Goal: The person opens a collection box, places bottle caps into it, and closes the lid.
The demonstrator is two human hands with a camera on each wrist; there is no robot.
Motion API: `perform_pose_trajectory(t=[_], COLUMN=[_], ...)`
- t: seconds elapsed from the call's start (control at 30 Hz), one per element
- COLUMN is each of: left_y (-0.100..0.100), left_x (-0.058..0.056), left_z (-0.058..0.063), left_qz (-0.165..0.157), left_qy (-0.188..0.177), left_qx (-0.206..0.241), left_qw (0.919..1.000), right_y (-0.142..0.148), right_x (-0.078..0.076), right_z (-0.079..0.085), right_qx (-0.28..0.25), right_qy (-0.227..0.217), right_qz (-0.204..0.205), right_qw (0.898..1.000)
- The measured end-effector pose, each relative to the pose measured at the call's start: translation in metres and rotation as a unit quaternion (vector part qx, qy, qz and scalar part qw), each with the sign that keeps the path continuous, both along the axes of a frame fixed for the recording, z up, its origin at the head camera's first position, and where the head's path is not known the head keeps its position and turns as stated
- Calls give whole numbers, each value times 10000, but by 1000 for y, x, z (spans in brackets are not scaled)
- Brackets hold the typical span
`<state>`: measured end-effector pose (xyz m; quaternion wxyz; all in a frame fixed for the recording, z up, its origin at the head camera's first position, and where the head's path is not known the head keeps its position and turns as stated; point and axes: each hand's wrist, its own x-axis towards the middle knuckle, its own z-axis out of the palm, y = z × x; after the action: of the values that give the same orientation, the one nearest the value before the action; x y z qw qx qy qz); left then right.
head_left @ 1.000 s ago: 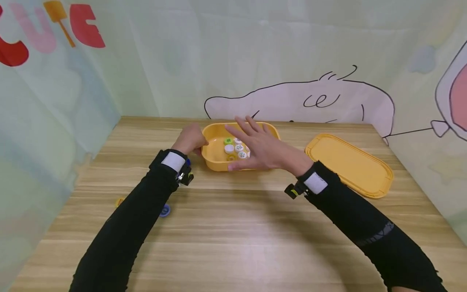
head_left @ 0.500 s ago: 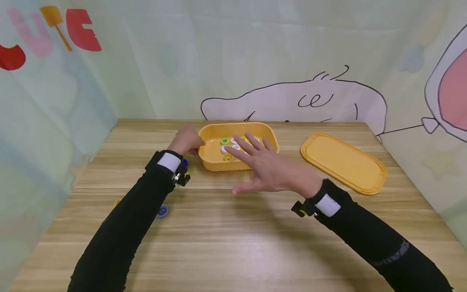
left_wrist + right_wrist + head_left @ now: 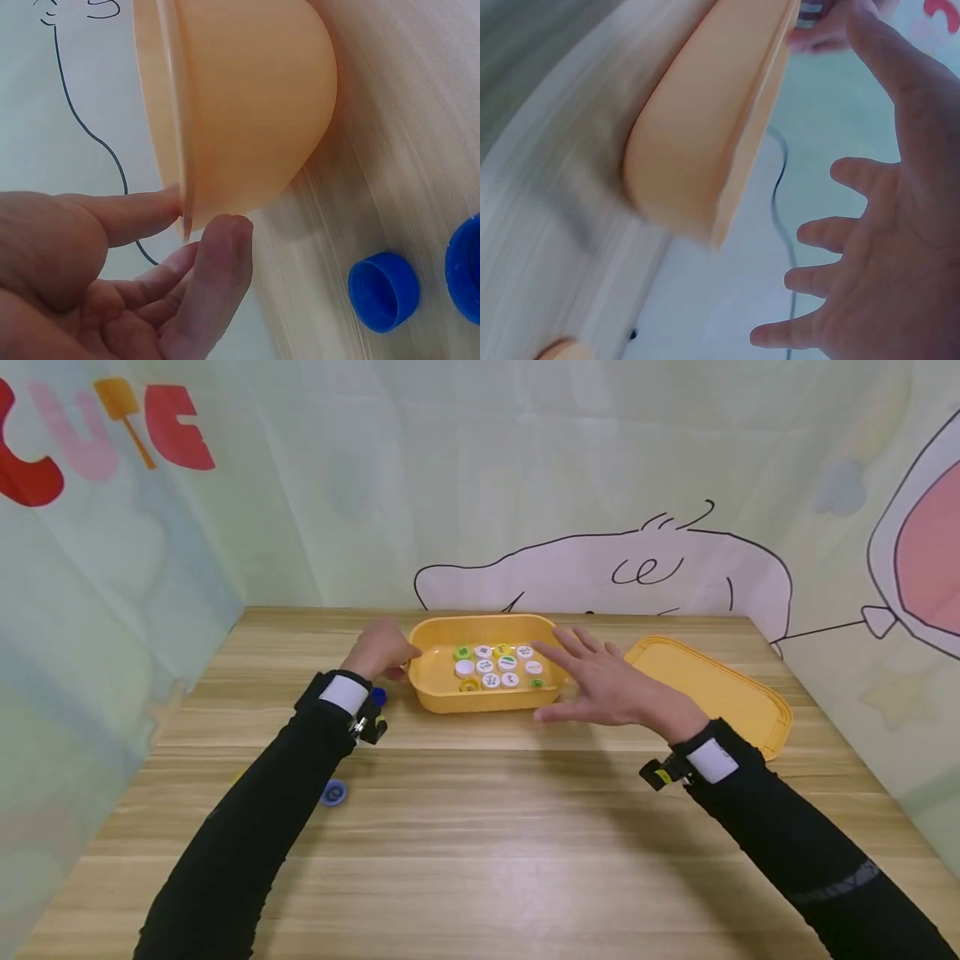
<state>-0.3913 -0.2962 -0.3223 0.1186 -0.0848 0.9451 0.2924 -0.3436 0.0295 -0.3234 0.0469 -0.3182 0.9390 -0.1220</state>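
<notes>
A yellow plastic tub [image 3: 480, 702] sits at the back middle of the table. Several bottle caps [image 3: 485, 667] in white, green and yellow lie spread on its floor. My left hand [image 3: 381, 648] pinches the tub's rim at its left end, thumb on the inner side and fingers outside, as the left wrist view shows. With fingers spread and straight, my right hand [image 3: 609, 683] hovers over the tub's right end, holding nothing. Blue caps [image 3: 383, 292] lie on the table below the left hand.
To the right lies a flat yellow lid [image 3: 712, 689], partly hidden behind the right hand. A blue cap [image 3: 333, 792] is beside the left forearm, and a bit of yellow [image 3: 238, 775] shows past that sleeve. Printed cloth walls [image 3: 337, 485] rise at the back and sides.
My right hand first drew back toward me, then moved right, uncovering the caps in the tub. My left hand has stayed on the rim.
</notes>
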Motion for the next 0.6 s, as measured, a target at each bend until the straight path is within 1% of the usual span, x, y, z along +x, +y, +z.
perform_pose_trajectory(t=[0.17, 0.4, 0.6], left_y=[1, 3, 3], left_x=[1, 1, 0], left_z=[1, 0, 0], left_qz=[-39, -69, -120], left_qy=[-29, -5, -37], left_qx=[-96, -140, -183], left_qw=[9999, 9999, 9998], right_y=[16, 27, 27], right_x=[-23, -56, -76], right_z=[-5, -14, -24], right_qx=[92, 193, 187], right_qy=[37, -156, -312], right_qz=[-296, -1018, -1239], right_qw=[9995, 9945, 9916])
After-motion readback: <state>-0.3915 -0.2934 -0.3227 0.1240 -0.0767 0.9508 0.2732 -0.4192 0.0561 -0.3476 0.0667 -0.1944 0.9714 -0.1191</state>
